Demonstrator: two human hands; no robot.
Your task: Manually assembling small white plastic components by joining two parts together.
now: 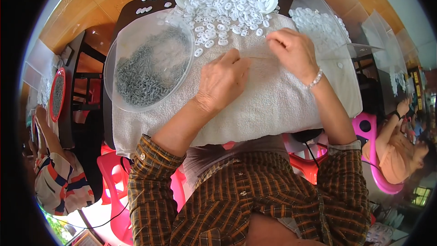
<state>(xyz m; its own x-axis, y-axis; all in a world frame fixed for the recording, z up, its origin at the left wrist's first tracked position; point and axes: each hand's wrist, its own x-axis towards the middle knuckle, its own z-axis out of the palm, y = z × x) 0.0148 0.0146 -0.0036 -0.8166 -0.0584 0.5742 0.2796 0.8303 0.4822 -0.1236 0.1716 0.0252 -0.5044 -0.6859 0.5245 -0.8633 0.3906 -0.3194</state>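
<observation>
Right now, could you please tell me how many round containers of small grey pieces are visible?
2: a clear tub on the towel, left of the left hand, and a red-rimmed tray at the picture's far left. More may be hidden.

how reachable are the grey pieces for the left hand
Probably yes: the left hand is beside the round tub, only its rim seems in between, and nothing appears to cover the grey pieces.

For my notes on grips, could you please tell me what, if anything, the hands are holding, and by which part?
It cannot be told: the left hand and right hand are curled above the towel and would hide anything small inside.
</observation>
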